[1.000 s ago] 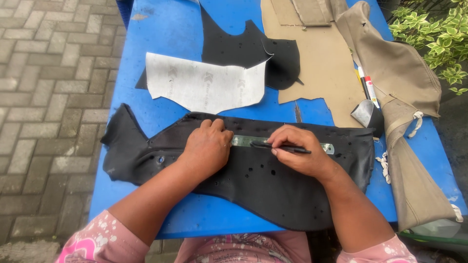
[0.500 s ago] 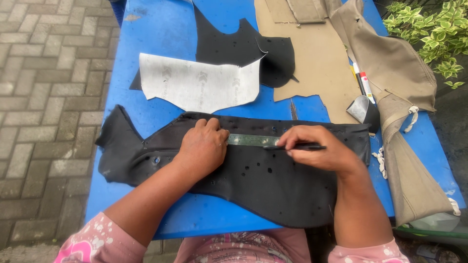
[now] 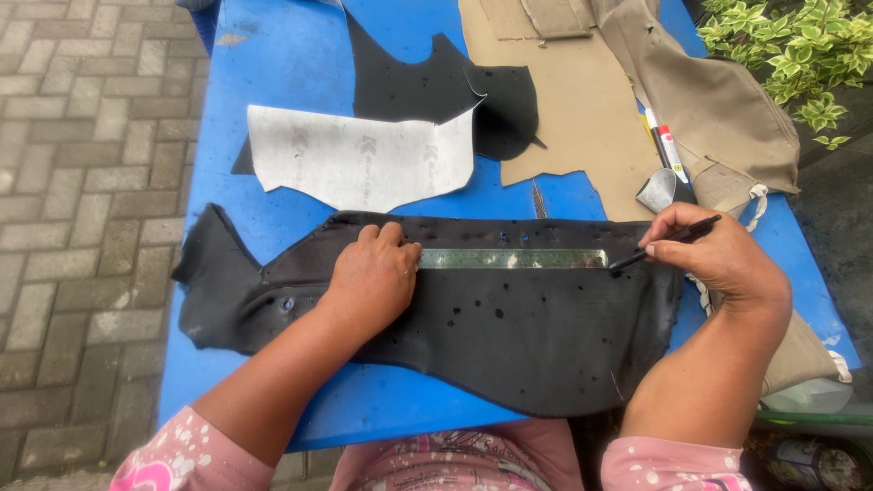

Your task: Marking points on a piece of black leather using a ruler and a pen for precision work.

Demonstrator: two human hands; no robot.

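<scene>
Ruler (image 3: 514,259) lies under flat left fingers (image 3: 393,238); right fingers (image 3: 671,223) pinch pen (image 3: 664,242).

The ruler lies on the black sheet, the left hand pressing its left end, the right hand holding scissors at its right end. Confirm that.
Not scissors: in the head view the right hand holds a black pen at the ruler's right end. The left hand does press its left end on the black sheet.

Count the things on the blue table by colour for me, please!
Black sheets: 2, one under the left hand and ruler, one at the back
Black pen in the right hand: 1
White paper pattern: 1
Tan material pieces: 2, flat and folded
Silver ruler: 1
Total: 7
</scene>
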